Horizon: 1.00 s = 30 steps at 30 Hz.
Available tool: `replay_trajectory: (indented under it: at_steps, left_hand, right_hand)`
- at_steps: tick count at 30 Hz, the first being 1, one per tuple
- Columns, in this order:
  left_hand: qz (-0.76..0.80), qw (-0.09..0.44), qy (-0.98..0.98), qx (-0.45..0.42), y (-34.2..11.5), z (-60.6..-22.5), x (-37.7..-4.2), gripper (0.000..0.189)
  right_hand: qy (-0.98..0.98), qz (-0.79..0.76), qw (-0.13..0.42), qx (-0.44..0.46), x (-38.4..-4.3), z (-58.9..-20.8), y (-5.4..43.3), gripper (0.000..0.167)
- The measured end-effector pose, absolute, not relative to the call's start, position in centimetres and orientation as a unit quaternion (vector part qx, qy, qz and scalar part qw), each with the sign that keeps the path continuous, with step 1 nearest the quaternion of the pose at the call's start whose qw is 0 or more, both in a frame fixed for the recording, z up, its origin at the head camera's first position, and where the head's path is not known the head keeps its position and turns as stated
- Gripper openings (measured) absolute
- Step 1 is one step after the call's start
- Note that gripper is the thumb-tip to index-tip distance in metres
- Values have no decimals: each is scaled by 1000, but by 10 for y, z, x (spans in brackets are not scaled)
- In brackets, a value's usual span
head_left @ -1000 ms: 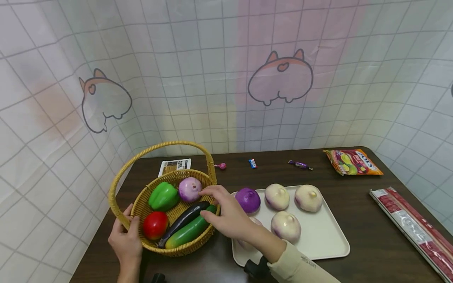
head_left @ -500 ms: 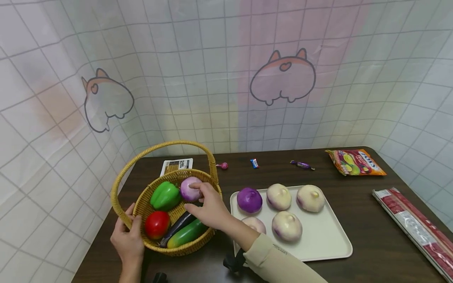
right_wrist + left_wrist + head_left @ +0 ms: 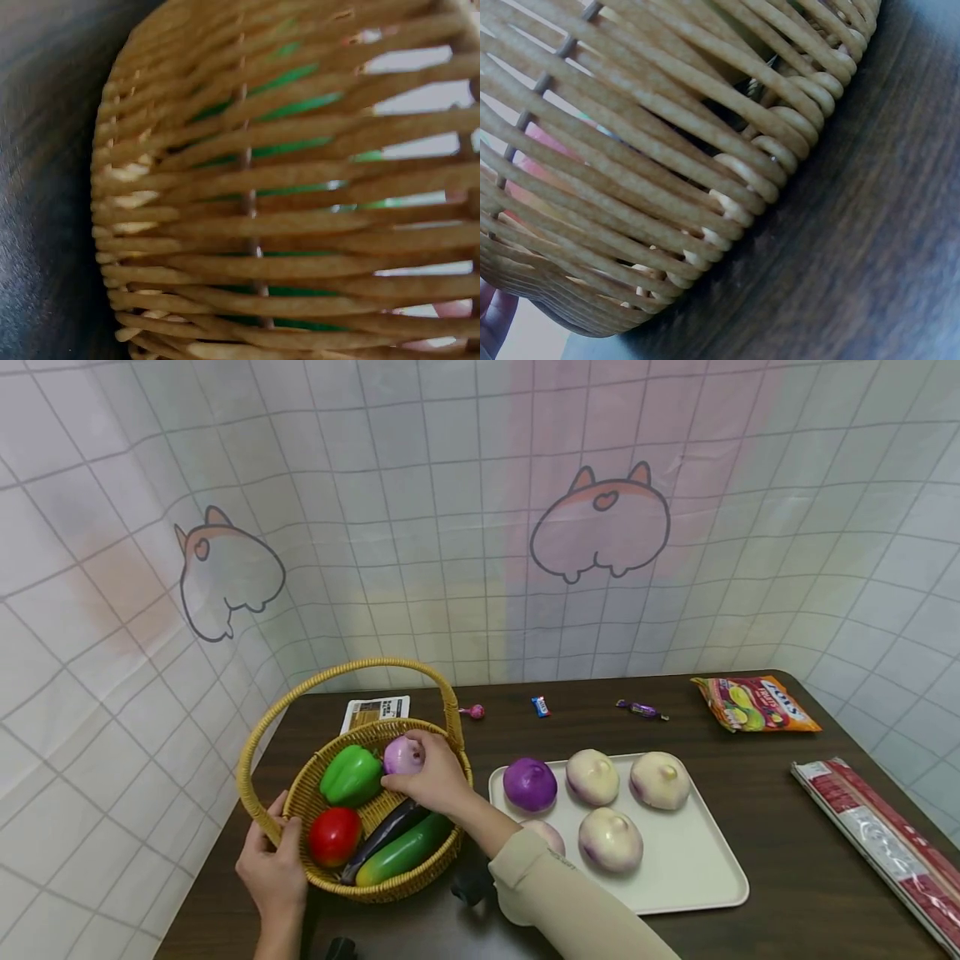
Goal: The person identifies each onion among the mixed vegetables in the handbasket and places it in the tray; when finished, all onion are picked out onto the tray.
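Note:
In the head view, a round wicker basket (image 3: 397, 887) with a tall arched handle stands on the left of the table. My left hand (image 3: 273, 868) grips its left rim at the foot of the handle. Inside, my right hand (image 3: 435, 777) holds a pale purple onion (image 3: 399, 757), index finger over the top and thumb at the lower side. A green bell pepper (image 3: 351, 777), a red tomato (image 3: 333, 837), a dark eggplant (image 3: 384, 839) and a cucumber (image 3: 405, 853) lie around it. Both wrist views mostly show woven basket wall (image 3: 667, 150).
Right of the basket, a white tray (image 3: 690, 881) bears a dark purple onion (image 3: 529, 783) and several whitish ones (image 3: 610, 841). Behind are a lollipop (image 3: 476, 712), small candies (image 3: 541, 706) and a printed packet (image 3: 375, 710). A candy bag (image 3: 756, 703) and long red package (image 3: 870, 843) lie right.
My right hand has moved left and slightly up, further into the basket, and its fingers have closed around the pale purple onion. The left hand keeps its hold on the rim.

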<state>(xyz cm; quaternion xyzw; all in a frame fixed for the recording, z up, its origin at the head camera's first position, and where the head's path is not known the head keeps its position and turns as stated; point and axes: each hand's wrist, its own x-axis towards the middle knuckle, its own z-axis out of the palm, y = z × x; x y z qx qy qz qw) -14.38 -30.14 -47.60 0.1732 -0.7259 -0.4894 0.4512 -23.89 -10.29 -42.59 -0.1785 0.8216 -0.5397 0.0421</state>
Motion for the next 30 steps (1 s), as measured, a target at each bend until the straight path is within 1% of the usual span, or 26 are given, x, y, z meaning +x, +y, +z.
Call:
replay_trajectory:
  at_steps: [6,10,15,18,22,30]
  left_hand:
    - [-497,451,-722,167,-302,-476,-145,17]
    - [-501,450,-720,168,-302,-477,-145,17]
    - [-510,447,-716,165,-302,-477,-144,11]
    - [-512,447,-715,164,-302,-476,-144,11]
    - [-509,450,-716,164,-303,-476,-144,14]
    - [-504,452,-718,164,-302,-477,-144,6]
  right_hand:
    - [817,-551,71,-153,-244,-427,-107,84]
    - [810,-557,94,-158,-247,-428,-108,85]
    - [795,-566,133,-170,-248,-428,-109,78]
    - [796,-562,147,-171,-249,-427,-110,74]
    - [810,-543,142,-170,-250,-428,-112,69]
    - [822,-533,139,-146,-253,-430,-116,60]
